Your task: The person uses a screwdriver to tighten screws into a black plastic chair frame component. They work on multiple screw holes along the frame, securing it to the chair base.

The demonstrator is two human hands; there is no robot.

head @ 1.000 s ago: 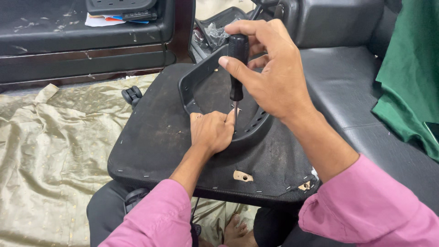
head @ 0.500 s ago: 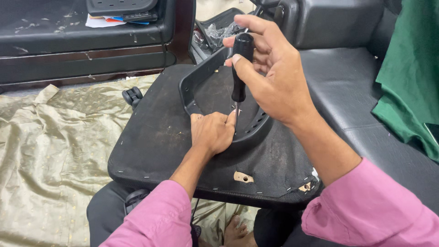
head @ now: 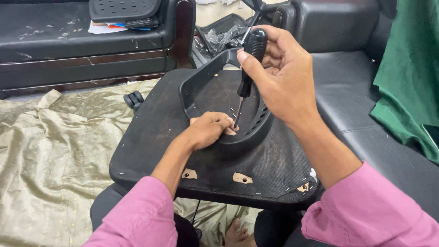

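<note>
My right hand (head: 281, 77) grips the black handle of a screwdriver (head: 248, 68), held nearly upright with its tip down at the near end of a black plastic armrest loop (head: 201, 77). The loop lies on the black fabric underside of a chair seat (head: 151, 137) resting across my lap. My left hand (head: 208, 130) presses on the loop's near edge, fingers pinched right beside the screwdriver tip. Whatever sits under those fingertips is hidden. Both sleeves are pink.
A black sofa (head: 68, 41) stands at the back left with a perforated black chair part (head: 123, 9) and papers on it. A gold cloth (head: 50, 155) covers the floor to the left. A black couch seat (head: 366, 105) and green cloth (head: 411, 77) lie to the right. A caster (head: 133, 99) sits beside the seat.
My right hand has shifted its grip slightly on the screwdriver handle, as in turning it. My left hand and the seat stay where they were.
</note>
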